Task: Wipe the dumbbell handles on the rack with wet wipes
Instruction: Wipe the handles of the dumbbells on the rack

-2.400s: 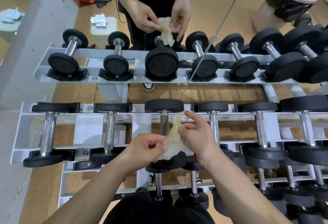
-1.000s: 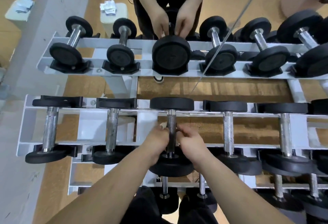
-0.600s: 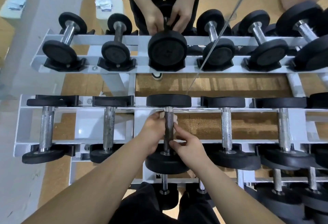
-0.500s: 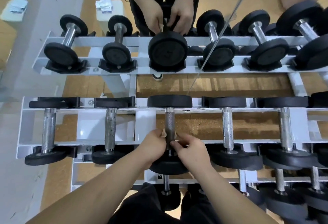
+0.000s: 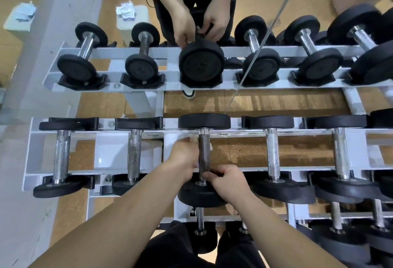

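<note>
The dumbbell with a dark knurled handle (image 5: pixel 204 150) lies third from the left on the white rack (image 5: pixel 297 169). My left hand (image 5: pixel 184 157) wraps a white wet wipe (image 5: pixel 211 145) round the far half of that handle. Only small edges of the wipe show on either side of the bar. My right hand (image 5: pixel 227 180) pinches the near end of the handle, just above the near black weight head (image 5: pixel 200 195).
Two dumbbells (image 5: pixel 134 157) (image 5: pixel 61 157) lie to the left and others (image 5: pixel 272 155) to the right on the same tier. A lower tier of dumbbells (image 5: pixel 200 221) sits under my arms. A mirror behind the rack repeats the rack and hands (image 5: pixel 202 63).
My left hand has slid with the wipe along the handle, away from me. My right hand stays at the near end of the bar.
</note>
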The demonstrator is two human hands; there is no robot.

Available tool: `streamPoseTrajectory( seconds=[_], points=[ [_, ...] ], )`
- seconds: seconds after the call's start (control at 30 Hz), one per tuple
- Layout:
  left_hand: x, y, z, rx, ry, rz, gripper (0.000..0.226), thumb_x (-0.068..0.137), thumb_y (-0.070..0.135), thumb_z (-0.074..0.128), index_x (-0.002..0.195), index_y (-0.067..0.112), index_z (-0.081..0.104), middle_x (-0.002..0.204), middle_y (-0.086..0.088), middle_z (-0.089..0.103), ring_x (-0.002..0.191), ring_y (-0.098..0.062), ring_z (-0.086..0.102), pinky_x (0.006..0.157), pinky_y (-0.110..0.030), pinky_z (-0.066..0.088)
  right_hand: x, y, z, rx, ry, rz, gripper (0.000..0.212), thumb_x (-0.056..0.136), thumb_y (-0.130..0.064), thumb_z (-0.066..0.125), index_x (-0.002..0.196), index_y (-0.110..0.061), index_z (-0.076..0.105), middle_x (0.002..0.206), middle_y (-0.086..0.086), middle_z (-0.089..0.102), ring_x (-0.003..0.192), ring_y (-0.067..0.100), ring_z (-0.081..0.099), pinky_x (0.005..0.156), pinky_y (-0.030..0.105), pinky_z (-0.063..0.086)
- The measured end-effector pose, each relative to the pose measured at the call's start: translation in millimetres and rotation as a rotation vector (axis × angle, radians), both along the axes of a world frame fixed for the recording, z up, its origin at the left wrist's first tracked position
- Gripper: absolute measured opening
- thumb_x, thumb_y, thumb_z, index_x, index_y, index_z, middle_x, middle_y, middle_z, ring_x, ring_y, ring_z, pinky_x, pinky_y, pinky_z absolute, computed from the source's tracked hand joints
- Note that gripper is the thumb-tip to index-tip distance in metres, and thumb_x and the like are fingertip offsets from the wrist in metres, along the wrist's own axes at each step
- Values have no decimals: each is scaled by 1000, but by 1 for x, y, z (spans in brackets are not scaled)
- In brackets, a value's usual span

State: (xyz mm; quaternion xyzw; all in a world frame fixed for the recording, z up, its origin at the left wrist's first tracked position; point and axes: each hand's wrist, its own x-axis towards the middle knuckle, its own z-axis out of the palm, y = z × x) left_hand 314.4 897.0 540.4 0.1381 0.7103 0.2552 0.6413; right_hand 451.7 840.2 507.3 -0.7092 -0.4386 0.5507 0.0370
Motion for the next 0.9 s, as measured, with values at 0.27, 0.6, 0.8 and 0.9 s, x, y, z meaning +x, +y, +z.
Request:
streamPoseTrajectory(
  seconds=[0.27, 0.6, 0.8, 0.9],
  points=[
    [-2, -46, -11, 196, 262, -360, 33, 96, 11, 43, 105, 25, 71, 90, -2, 75, 82, -21, 71, 73, -36, 63, 3, -3, -6, 27, 5, -29, 12, 92, -41, 72, 102, -39, 80, 90, -15, 77, 90, 11, 70, 91, 41, 59],
    [-5, -53, 1, 175, 311, -525, 28, 102, 10, 47, 88, 23, 67, 79, -2, 67, 71, -18, 61, 56, -24, 43, 0, -4, -9, 48, 13, -53, 15, 92, -35, 75, 77, -35, 78, 85, -2, 78, 89, 20, 72, 87, 40, 58],
    [-1, -11, 2, 252, 236, -132, 26, 100, 10, 50, 79, 19, 63, 76, -9, 69, 67, -18, 61, 60, -21, 52, -2, -7, -8, 34, 38, -102, 15, 92, -38, 76, 90, -25, 83, 83, -5, 77, 89, 18, 70, 87, 38, 56],
    [0, -43, -5, 172, 204, -297, 23, 98, 16, 49, 91, 17, 72, 89, -15, 76, 80, -33, 71, 76, -42, 62, 0, -7, -10, 46, 41, -115, 14, 91, -36, 77, 95, -25, 84, 87, -10, 78, 90, 14, 70, 85, 34, 56]
  ],
)
